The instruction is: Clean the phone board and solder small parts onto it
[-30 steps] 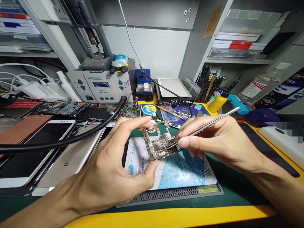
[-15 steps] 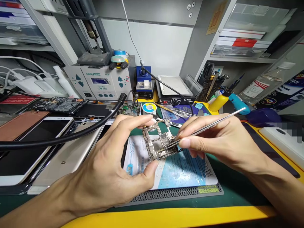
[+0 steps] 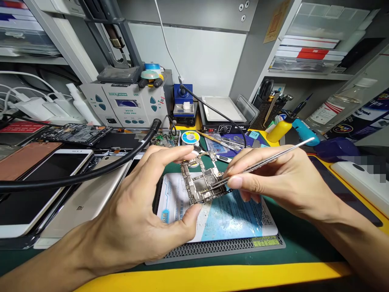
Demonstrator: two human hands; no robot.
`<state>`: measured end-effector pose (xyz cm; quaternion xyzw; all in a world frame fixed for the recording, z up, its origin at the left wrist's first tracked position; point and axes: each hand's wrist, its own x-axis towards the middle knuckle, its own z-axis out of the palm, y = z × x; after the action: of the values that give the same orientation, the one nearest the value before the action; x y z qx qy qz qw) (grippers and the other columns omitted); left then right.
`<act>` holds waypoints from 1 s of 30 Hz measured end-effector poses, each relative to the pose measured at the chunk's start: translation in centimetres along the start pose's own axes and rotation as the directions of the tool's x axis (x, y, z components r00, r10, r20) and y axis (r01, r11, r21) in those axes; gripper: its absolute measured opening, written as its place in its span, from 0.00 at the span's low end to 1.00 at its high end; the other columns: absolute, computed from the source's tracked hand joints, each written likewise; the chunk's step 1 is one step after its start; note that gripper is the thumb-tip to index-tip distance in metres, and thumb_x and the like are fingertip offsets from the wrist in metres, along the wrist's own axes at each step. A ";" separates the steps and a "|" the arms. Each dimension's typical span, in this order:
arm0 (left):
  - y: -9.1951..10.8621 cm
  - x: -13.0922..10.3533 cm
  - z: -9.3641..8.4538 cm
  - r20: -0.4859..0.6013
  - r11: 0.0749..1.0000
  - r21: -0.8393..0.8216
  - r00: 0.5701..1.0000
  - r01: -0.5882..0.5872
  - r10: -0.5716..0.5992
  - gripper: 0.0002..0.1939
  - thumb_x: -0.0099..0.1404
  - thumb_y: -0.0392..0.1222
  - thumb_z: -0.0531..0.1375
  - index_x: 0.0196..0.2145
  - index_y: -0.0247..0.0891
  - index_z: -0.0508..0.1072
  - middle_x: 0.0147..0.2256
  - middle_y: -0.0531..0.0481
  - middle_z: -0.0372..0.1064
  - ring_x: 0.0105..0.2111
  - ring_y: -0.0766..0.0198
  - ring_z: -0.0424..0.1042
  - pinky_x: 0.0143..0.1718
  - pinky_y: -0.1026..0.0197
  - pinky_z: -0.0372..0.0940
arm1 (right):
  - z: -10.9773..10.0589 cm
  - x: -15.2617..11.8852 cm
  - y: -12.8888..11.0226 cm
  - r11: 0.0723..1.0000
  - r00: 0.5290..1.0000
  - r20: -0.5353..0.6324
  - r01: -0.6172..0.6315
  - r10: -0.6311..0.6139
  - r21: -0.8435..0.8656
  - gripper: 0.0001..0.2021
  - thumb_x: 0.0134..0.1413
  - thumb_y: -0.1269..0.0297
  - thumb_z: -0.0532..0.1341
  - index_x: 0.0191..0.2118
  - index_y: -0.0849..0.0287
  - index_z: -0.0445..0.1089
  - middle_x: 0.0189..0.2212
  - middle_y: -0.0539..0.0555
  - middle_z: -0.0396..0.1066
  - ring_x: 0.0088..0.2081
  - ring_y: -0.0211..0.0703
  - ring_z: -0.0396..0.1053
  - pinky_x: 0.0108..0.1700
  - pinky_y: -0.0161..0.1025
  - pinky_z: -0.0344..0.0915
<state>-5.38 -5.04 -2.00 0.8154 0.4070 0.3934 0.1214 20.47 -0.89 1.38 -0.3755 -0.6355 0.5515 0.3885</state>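
Observation:
A phone circuit board (image 3: pixel 190 184), crowded with metal shields and small chips, is tilted up toward me above the work pad. My left hand (image 3: pixel 142 202) grips it by its edges, index finger at the top and thumb at the bottom. Metal tweezers (image 3: pixel 267 159) lie between the thumb and fingers of my right hand (image 3: pixel 273 174). Their tips rest at or just over the lower middle of the board; whether they pinch a part is too small to tell. Beneath both hands lies a blue and white printed sheet (image 3: pixel 231 219) on a grey perforated mat (image 3: pixel 212 252).
Several phones, one a gold phone (image 3: pixel 82 198), lie at the left under a thick black hose (image 3: pixel 91 178). Behind stand a hot air station (image 3: pixel 130 105), a solder spool (image 3: pixel 190 138) and a small heating plate (image 3: pixel 225 109). A yellow bottle (image 3: pixel 279 130) stands at right.
The view has shifted very slightly. Both hands keep their grips, and the tweezer tips stay at nearly the same part of the board.

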 end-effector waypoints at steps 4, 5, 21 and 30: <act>0.0 0.0 0.0 -0.018 1.000 -0.004 1.000 -0.019 0.019 0.41 0.63 0.37 0.69 0.70 0.46 0.59 0.60 0.46 0.68 0.62 0.53 0.69 0.68 0.50 0.65 | 0.0 0.0 0.2 1.000 1.000 0.013 0.007 -0.007 0.019 0.08 0.44 0.68 0.82 0.31 0.53 0.86 0.29 0.50 0.81 0.21 0.34 0.73 0.22 0.29 0.70; -0.1 0.0 0.0 -0.025 1.000 -0.006 0.999 -0.027 0.026 0.40 0.63 0.36 0.69 0.69 0.45 0.60 0.60 0.46 0.68 0.62 0.53 0.69 0.68 0.50 0.65 | 0.0 0.0 0.2 1.000 1.000 0.015 0.009 -0.009 0.023 0.08 0.44 0.68 0.82 0.31 0.53 0.86 0.29 0.50 0.81 0.21 0.34 0.73 0.22 0.29 0.71; -0.3 0.2 0.3 -0.034 0.999 -0.003 0.998 -0.044 0.043 0.38 0.64 0.36 0.68 0.68 0.34 0.62 0.59 0.41 0.69 0.61 0.54 0.70 0.67 0.51 0.65 | 0.1 -0.1 0.2 0.999 1.000 0.018 0.010 -0.010 0.036 0.07 0.45 0.69 0.81 0.31 0.54 0.86 0.28 0.50 0.80 0.21 0.33 0.72 0.23 0.28 0.70; -0.2 0.1 0.1 -0.028 0.998 0.019 0.998 -0.056 0.057 0.36 0.65 0.36 0.68 0.68 0.33 0.62 0.59 0.41 0.69 0.61 0.54 0.70 0.67 0.53 0.64 | 0.0 -0.1 0.6 0.999 0.999 0.021 0.027 -0.028 0.027 0.06 0.47 0.69 0.80 0.32 0.53 0.86 0.30 0.50 0.80 0.21 0.34 0.73 0.23 0.29 0.70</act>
<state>-5.44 -4.86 -2.12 0.8219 0.3890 0.4047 0.0968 20.55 -0.91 0.82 -0.3557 -0.6372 0.5584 0.3944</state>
